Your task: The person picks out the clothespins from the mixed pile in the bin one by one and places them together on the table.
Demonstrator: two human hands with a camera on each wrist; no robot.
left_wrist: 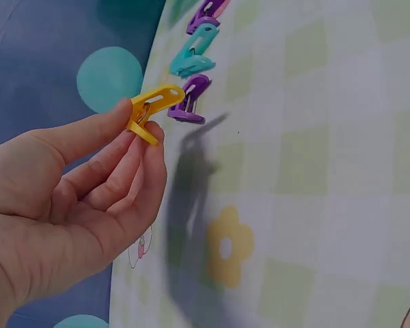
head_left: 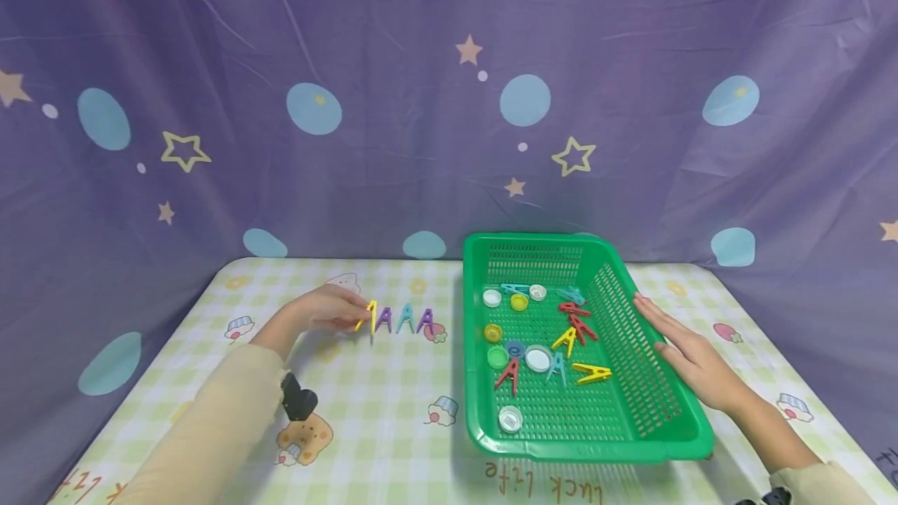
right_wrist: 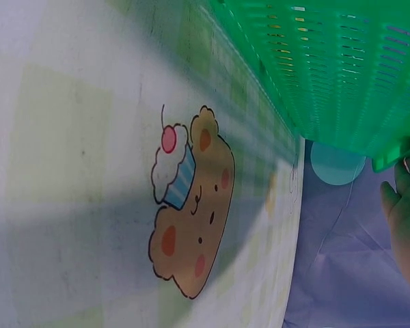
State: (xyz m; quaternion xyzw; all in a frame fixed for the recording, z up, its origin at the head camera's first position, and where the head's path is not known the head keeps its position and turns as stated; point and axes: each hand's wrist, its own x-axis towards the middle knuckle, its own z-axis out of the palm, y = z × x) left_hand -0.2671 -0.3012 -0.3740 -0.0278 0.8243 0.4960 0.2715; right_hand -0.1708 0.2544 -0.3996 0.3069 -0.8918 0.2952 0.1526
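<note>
My left hand (head_left: 328, 309) pinches a yellow clothespin (left_wrist: 154, 102) between thumb and fingertips, at the left end of a short row on the cloth. Beside it in the row lie a purple clothespin (head_left: 383, 321), a turquoise clothespin (head_left: 405, 319) and another purple clothespin (head_left: 426, 322). On the right stands a green plastic basket (head_left: 471, 380) holding several red, yellow and blue clothespins and several bottle caps. My right hand (head_left: 694, 361) rests on the basket's right rim with fingers extended; the right wrist view catches only part of this hand (right_wrist: 406, 222) at its edge.
A checked tablecloth (head_left: 379, 411) printed with cakes, bears and flowers covers the table. Behind the table hangs a purple curtain (head_left: 393, 185) with stars and blue ovals. The basket takes up much of the table's right half.
</note>
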